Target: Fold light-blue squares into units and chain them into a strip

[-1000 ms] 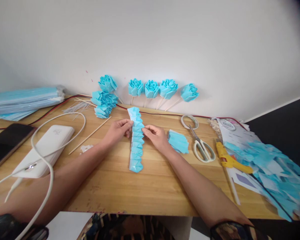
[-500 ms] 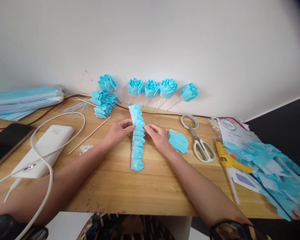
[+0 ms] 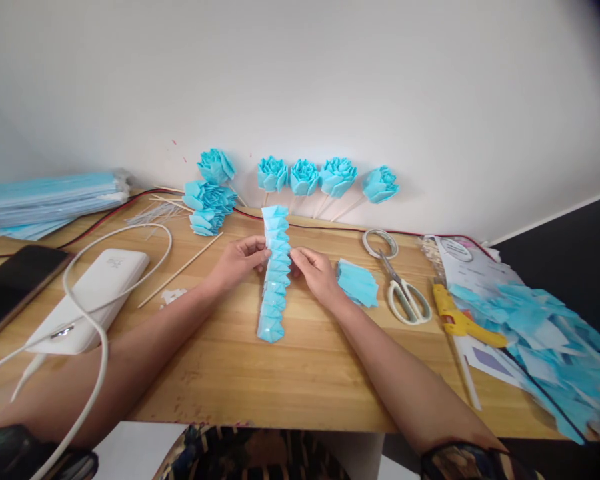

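Note:
A long strip of overlapping light-blue folded petals (image 3: 275, 280) lies lengthwise on the wooden table (image 3: 290, 380). My left hand (image 3: 240, 261) pinches its left edge near the upper middle. My right hand (image 3: 316, 270) pinches the right edge at the same height. Both hands have their fingers closed on the strip. A small pile of loose blue folded pieces (image 3: 357, 283) lies just right of my right hand.
Finished blue flowers on sticks (image 3: 305, 177) lean on the wall, with more flowers (image 3: 207, 200) to their left. White scissors (image 3: 403, 293), a tape roll (image 3: 380, 241), a yellow glue gun (image 3: 455, 320) and blue scraps (image 3: 540, 333) lie right. A power bank (image 3: 93, 297), cable, phone (image 3: 10, 283) and blue mask stack (image 3: 50, 200) lie left.
The strip's far end has shifted slightly right and away, and its near end swung a little left. Both hands stay pinched on it at nearly the same place.

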Demonstrator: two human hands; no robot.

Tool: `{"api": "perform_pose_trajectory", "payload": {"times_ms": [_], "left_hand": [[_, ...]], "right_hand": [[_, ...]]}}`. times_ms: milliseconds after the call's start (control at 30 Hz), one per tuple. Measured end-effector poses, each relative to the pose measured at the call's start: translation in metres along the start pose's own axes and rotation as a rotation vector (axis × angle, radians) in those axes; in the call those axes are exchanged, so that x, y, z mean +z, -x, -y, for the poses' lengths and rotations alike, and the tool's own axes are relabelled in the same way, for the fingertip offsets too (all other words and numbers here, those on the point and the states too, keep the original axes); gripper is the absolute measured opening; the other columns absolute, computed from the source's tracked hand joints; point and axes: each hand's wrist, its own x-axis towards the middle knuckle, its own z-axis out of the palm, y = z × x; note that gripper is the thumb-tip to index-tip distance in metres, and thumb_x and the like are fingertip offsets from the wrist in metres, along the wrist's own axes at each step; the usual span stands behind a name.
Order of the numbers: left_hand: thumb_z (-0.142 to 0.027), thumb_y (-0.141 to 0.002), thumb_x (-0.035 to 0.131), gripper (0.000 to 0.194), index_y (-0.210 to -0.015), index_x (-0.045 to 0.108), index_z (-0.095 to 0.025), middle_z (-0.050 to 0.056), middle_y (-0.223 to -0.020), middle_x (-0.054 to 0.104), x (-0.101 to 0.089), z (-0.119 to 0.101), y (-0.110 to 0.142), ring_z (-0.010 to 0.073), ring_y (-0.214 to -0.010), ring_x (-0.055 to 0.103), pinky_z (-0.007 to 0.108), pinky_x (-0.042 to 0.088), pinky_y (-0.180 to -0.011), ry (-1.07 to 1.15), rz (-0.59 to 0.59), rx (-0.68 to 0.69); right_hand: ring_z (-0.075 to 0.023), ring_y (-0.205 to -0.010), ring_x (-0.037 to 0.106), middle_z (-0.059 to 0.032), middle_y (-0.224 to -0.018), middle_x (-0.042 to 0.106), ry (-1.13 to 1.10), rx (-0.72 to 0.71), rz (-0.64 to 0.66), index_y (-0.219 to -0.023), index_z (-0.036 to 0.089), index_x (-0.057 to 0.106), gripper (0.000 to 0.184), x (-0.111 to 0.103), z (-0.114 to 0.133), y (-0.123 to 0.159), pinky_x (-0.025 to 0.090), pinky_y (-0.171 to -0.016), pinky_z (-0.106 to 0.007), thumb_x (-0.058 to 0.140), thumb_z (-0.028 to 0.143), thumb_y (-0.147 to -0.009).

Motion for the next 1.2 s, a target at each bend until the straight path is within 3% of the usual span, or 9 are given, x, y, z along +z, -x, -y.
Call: {"api": "perform_pose_trajectory", "payload": {"times_ms": [267, 600, 1200], "left_hand": [[-0.034, -0.075, 0.068, 0.026, -0.092, 0.065, -0.014, -0.002, -0.062, 0.057, -0.005, 0.006, -0.002, 0.0104, -0.056, 0.051, 0.024, 0.041, -0.058, 0.069, -0.054, 0.014], [-0.037, -0.078, 0.064, 0.033, -0.102, 0.063, -0.015, 0.000, -0.072, 0.060, 0.000, 0.001, 0.001, 0.0129, -0.064, 0.055, 0.025, 0.044, -0.061, -0.020, 0.058, -0.023], [-0.030, -0.073, 0.069, 0.030, -0.098, 0.064, -0.015, 0.000, -0.074, 0.060, -0.006, 0.010, -0.004, 0.0101, -0.060, 0.053, 0.023, 0.042, -0.057, 0.051, 0.003, 0.023]], "right_hand": [[-0.0137, -0.073, 0.059, -0.0002, -0.083, 0.067, -0.070, 0.009, 0.058, -0.105, 0.019, 0.067, 0.033, 0.002, -0.005, 0.000, 0.046, -0.068, -0.025, 0.062, 0.041, -0.080], [-0.0140, -0.071, 0.060, -0.0010, -0.083, 0.068, -0.085, 0.027, -0.038, -0.103, 0.020, 0.069, 0.034, 0.003, -0.010, -0.002, 0.049, -0.067, -0.026, 0.063, 0.041, -0.078], [-0.0120, -0.066, 0.056, -0.0022, -0.083, 0.068, -0.088, 0.054, -0.022, -0.114, 0.021, 0.067, 0.037, 0.001, -0.011, -0.002, 0.046, -0.061, -0.024, 0.054, 0.041, -0.085]]}}
